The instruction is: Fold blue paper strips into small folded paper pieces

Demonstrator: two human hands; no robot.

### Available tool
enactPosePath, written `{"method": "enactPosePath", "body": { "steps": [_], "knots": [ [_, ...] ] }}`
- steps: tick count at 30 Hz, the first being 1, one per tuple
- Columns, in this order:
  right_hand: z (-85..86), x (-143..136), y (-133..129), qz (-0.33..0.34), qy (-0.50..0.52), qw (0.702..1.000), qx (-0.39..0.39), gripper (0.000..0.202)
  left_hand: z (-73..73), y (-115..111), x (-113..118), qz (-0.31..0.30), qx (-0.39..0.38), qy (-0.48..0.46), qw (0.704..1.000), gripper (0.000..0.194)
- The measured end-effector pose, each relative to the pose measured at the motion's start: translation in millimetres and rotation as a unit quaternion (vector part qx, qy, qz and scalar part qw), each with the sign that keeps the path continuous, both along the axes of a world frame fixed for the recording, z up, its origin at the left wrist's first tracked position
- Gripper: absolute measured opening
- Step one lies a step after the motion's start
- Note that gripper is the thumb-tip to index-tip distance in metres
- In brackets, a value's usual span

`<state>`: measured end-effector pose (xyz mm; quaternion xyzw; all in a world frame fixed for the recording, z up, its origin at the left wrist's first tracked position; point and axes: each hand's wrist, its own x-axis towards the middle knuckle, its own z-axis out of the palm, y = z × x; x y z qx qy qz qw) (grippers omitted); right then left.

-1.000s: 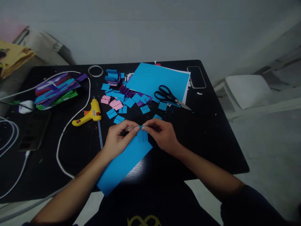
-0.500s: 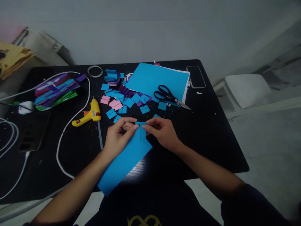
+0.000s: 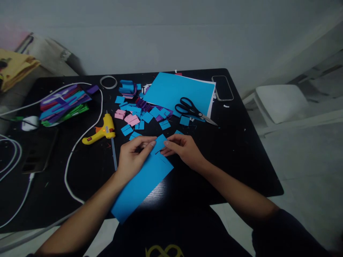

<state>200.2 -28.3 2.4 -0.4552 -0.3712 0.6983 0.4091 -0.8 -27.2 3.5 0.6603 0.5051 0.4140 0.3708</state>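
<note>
Nearest, at the bottom centre of the frame, a large blue sheet (image 3: pixel 140 191) lies on the dark surface (image 3: pixel 227 160), its long axis slanting from lower left up towards the centre. Its upper part runs in under the left hand (image 3: pixel 132 155), so it sits closer to that hand than to the right hand (image 3: pixel 187 151).

Just beyond the sheet's upper end, at the middle of the frame, a small blue paper piece (image 3: pixel 161 142) spans the gap between the hands. The left pinches it between thumb and fingers at its left edge; the right pinches it at the right, other fingers curled below. Neither hand is nearer, as both touch it. It is turned askew, one corner pointing away from the body; which side is longer cannot be told.

Farther off, a yellow glue gun (image 3: pixel 108 125) lies beyond the left hand and to its left, nozzle pointing away. Small blue and pink cut pieces (image 3: pixel 131 119) are scattered beyond the hands. Scissors (image 3: pixel 197 112) lie beyond the right hand, handles towards upper left, tips towards lower right, partly on another blue sheet (image 3: pixel 179 87).
</note>
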Motion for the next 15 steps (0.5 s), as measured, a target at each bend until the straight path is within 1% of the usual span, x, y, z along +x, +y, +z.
{"method": "enactPosePath", "body": {
  "steps": [4,8,9,15],
  "knots": [
    [-0.1,0.7,0.0,-0.006,-0.005,1.0,0.006,0.04,-1.3,2.4,-2.7,-0.032,0.041,0.049,0.997,0.019],
    [-1.4,0.4,-1.1,-0.026,-0.008,0.999,0.031,0.037,-1.4,3.8,-3.4,-0.069,0.117,0.112,0.984,0.039],
    [-1.7,0.3,-1.4,-0.027,-0.009,0.999,0.035,0.036,-1.6,3.7,-3.5,-0.073,0.132,0.124,0.981,0.041],
    [-2.0,-0.9,-1.7,-0.028,-0.014,0.999,0.037,0.032,-3.6,1.9,-3.9,-0.067,0.195,0.155,0.966,0.036]
  ]
}}
